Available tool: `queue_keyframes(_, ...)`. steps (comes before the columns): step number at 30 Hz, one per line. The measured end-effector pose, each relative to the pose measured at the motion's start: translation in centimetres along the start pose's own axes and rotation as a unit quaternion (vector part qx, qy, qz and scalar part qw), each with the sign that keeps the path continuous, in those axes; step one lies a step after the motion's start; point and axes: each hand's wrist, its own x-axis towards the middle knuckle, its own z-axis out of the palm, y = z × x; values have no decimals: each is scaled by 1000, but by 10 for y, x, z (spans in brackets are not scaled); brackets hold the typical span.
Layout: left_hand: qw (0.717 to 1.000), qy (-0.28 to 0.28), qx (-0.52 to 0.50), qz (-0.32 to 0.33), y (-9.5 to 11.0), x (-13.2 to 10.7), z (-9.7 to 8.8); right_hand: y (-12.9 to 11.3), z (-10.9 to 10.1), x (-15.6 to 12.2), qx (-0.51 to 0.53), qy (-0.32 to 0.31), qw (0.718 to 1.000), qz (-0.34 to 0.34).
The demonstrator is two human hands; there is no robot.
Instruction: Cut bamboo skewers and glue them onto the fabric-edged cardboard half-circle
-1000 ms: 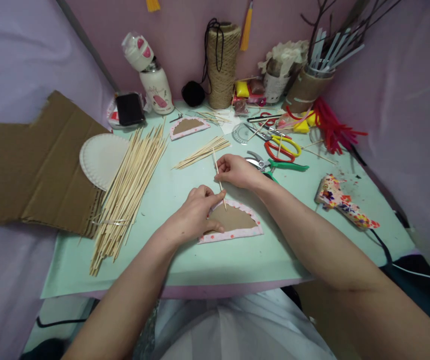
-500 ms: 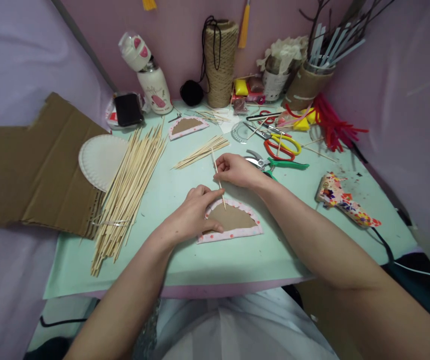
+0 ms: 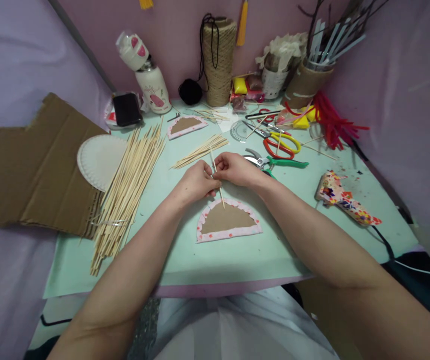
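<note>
Between my hands is a thin bamboo skewer (image 3: pixel 222 198), its lower end over the curved edge of a half-round cardboard piece (image 3: pixel 228 220) bordered with pink dotted fabric. My right hand (image 3: pixel 233 169) pinches the skewer near its middle. Just below and to the left, my left hand (image 3: pixel 201 180) closes its thumb and fingers on the same skewer. Behind my hands lies a small row of skewers (image 3: pixel 200 151). A second half-round piece (image 3: pixel 186 125) with the same fabric border rests farther back.
A big skewer bundle (image 3: pixel 128 200) lies left, beside a white paper plate (image 3: pixel 100 159) and torn cardboard (image 3: pixel 30 170). Green-handled pruning shears (image 3: pixel 286 163) and scissors (image 3: pixel 280 145) lie right of my hands. A flower-patterned glue gun (image 3: pixel 346 200) is far right. Twine (image 3: pixel 220 65) stands behind.
My left hand has left the fabric-edged cardboard piece and moved up to the skewer beside my right hand. My right hand keeps its pinch, nearly in place.
</note>
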Motion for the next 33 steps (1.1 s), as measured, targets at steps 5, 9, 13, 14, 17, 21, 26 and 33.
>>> queue_keyframes(5,999,-21,-47,15,-8,0,3,1,0,0,0,5,1000,1)
queue_keyframes(9,997,-27,-62,21,-10,2,4,1,0,-1,-1,11,1000,-5)
queue_keyframes(13,998,-20,-56,36,-12,3,6,0,1,-2,-8,11,1000,-5)
queue_keyframes(14,998,-18,-52,38,-12,2,6,0,0,-2,-10,10,1000,-6)
queue_keyframes(17,998,-12,-49,37,-12,1,6,0,0,-2,-16,8,1000,-7)
queue_keyframes(21,998,-15,-56,35,-12,1,6,0,0,-1,-14,8,1000,-7)
queue_keyframes(26,997,-20,-55,46,-13,1,6,1,1,-1,-9,10,1000,-9)
queue_keyframes(33,996,-24,-59,54,-12,-1,6,4,2,-1,-9,8,1000,-9)
